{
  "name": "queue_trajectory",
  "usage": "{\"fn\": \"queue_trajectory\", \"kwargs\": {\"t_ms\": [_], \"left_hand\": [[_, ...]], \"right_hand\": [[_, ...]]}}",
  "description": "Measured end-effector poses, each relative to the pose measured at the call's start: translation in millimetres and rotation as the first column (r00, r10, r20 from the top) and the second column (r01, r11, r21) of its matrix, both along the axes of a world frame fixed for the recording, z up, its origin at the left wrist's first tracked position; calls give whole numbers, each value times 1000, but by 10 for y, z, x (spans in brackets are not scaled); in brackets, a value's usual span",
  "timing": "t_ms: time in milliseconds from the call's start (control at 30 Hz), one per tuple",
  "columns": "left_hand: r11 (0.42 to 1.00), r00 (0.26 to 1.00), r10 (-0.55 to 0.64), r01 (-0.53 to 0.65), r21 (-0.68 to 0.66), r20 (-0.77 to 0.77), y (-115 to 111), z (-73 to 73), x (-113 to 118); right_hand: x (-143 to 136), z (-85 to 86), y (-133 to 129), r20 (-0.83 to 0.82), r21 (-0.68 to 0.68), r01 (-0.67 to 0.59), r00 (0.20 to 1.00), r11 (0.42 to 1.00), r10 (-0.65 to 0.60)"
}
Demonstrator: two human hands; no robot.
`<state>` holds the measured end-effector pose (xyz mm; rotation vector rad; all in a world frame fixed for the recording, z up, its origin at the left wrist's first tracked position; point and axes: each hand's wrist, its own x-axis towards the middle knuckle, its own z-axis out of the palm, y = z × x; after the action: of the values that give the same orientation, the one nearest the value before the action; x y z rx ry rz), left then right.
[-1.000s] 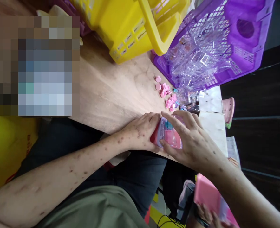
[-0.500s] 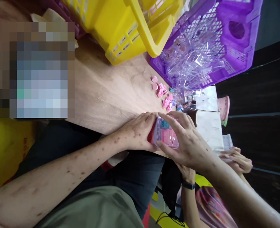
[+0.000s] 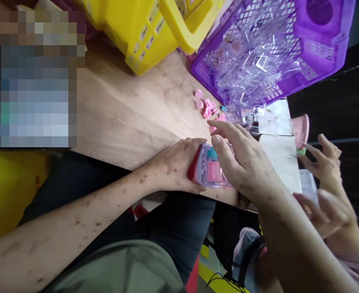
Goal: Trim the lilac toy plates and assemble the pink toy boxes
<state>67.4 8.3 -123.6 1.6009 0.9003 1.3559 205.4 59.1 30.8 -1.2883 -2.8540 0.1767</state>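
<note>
My left hand grips one end of a small clear plastic box with a lilac rim and a red end, at the table's edge. Inside the box show a pink block and a teal piece. Over the box's far end is my right hand, fingers apart and nothing visible in them, hiding part of the box. Its fingertips are near several small loose pink pieces on the wooden table. A small teal piece lies beside them.
A yellow basket and a purple basket with clear plastic packaging stand at the back of the table. White boxes and a pink basket are at right. Another person's hands are at far right.
My right hand has lifted off the box toward the loose pink pieces. My left hand still holds the box. The other person's hands have moved apart, and the view has shifted slightly.
</note>
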Motion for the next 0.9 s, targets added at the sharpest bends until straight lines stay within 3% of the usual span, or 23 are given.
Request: {"fn": "queue_trajectory", "kwargs": {"t_ms": [133, 467, 667, 800, 900], "left_hand": [[1000, 999, 10, -9, 28, -49, 11, 13, 13], [1000, 997, 13, -11, 28, -79, 9, -29, 36], [1000, 996, -8, 8, 1, -88, 3, 21, -6], [1000, 996, 0, 0, -10, -91, -2, 34, 14], [1000, 996, 19, -20, -5, -93, -22, 28, 33]], "right_hand": [[84, -12, -64, 27, -95, -22, 999, 995, 25], [7, -104, -82, 373, 167, -162, 924, 973, 89], [-37, -158, -166, 358, 262, -133, 933, 956, 32], [34, -96, -112, 295, 124, -84, 955, 989, 45], [163, -49, -53, 97, -81, 44, 995, 996, -36]]}}
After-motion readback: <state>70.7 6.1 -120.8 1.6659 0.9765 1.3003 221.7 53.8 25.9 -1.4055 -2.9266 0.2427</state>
